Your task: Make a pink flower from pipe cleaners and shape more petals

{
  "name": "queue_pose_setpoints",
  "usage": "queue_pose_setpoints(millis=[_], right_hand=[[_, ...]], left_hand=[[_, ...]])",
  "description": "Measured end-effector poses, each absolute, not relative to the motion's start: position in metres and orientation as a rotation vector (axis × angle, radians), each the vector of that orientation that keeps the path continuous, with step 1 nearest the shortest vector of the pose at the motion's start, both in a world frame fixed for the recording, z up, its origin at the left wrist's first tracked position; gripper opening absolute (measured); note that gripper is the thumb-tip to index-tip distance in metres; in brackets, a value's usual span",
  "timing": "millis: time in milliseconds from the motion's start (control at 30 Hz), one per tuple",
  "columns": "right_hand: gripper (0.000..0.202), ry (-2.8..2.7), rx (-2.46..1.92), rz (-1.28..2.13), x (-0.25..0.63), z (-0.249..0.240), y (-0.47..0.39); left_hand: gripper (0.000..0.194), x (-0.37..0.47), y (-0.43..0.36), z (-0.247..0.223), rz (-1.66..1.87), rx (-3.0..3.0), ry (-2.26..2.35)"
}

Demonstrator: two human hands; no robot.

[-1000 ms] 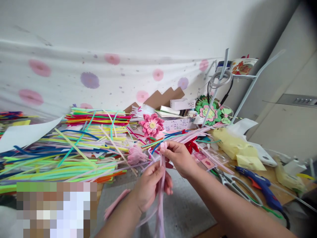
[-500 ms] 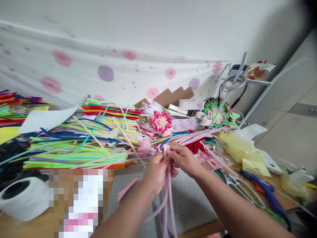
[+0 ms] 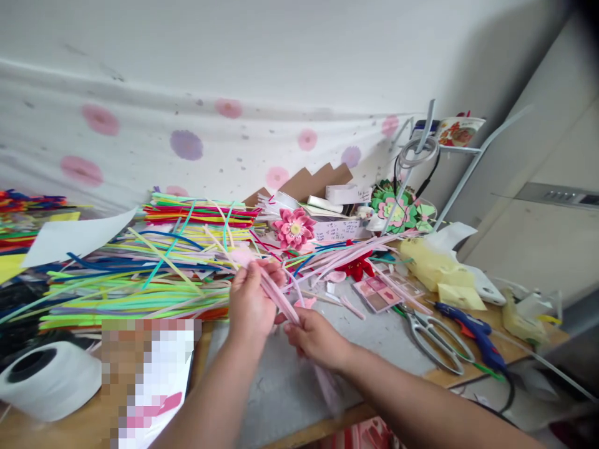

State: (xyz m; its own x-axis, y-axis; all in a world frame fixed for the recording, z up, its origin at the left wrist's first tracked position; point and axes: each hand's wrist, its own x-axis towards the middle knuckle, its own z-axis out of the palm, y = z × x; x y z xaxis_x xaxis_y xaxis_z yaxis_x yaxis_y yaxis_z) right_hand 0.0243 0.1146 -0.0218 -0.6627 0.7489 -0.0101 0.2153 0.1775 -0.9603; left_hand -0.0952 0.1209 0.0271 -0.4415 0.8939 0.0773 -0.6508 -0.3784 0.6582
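Note:
A bundle of pale pink pipe cleaners (image 3: 277, 295) runs slantwise between my two hands, above a grey mat (image 3: 271, 386). My left hand (image 3: 255, 298) is closed around its upper end, thumb on top. Lower down, my right hand (image 3: 311, 333) grips the same strands, and their loose ends hang blurred below it. Just behind the hands stands a pink flower (image 3: 294, 229) with a yellow centre. A red flower (image 3: 359, 267) lies to the right, by a palette of pink shades (image 3: 378, 293). Small pink pieces (image 3: 352, 307) rest on the mat.
Piles of coloured pipe cleaners (image 3: 135, 299) cover the table's left and back. A white spool (image 3: 51, 379) sits at the front left. On the right lie scissors (image 3: 435, 340) and a blue glue gun (image 3: 475, 333). A metal rack (image 3: 461, 149) rises behind them.
My hands were together at the strands' top and are now apart, the right one lower down. The bundle has tilted from hanging straight down to slanting. The view has shifted right.

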Motion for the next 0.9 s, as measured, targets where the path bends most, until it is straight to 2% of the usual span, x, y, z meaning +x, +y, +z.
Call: queue_pose_setpoints(millis=[133,333,400,467,533,633,767,900], right_hand=[[0.018,-2.368,-0.810,1.097,0.054,-0.017,0.122],[0.014,-2.480,-0.770,0.945,0.108,-0.012,0.153],[0.015,-2.436,-0.823,0.879,0.118,-0.009,0.160],[0.019,-2.369,-0.882,0.829,0.123,-0.001,0.160],[0.027,-2.285,-0.887,0.962,0.121,0.007,0.151],[0.037,-2.059,-0.801,1.419,0.107,0.014,0.129],[0.030,-1.889,-0.846,1.473,0.080,-0.001,0.102],[0.022,-1.811,-0.984,1.910,0.076,-0.021,0.094]], left_hand=[[0.016,-0.133,0.110,0.051,2.123,0.512,0.676],[0.034,-0.167,0.071,0.103,2.447,0.459,0.792],[0.034,-0.157,0.061,0.112,2.397,0.381,0.826],[0.029,-0.136,0.059,0.107,2.176,0.402,0.884],[0.033,-0.110,0.066,0.092,2.103,0.409,0.977],[0.017,-0.068,0.081,0.061,1.925,0.439,0.990],[0.010,-0.028,0.093,0.029,1.788,0.450,1.024],[0.008,-0.034,0.101,0.012,1.742,0.377,1.024]])
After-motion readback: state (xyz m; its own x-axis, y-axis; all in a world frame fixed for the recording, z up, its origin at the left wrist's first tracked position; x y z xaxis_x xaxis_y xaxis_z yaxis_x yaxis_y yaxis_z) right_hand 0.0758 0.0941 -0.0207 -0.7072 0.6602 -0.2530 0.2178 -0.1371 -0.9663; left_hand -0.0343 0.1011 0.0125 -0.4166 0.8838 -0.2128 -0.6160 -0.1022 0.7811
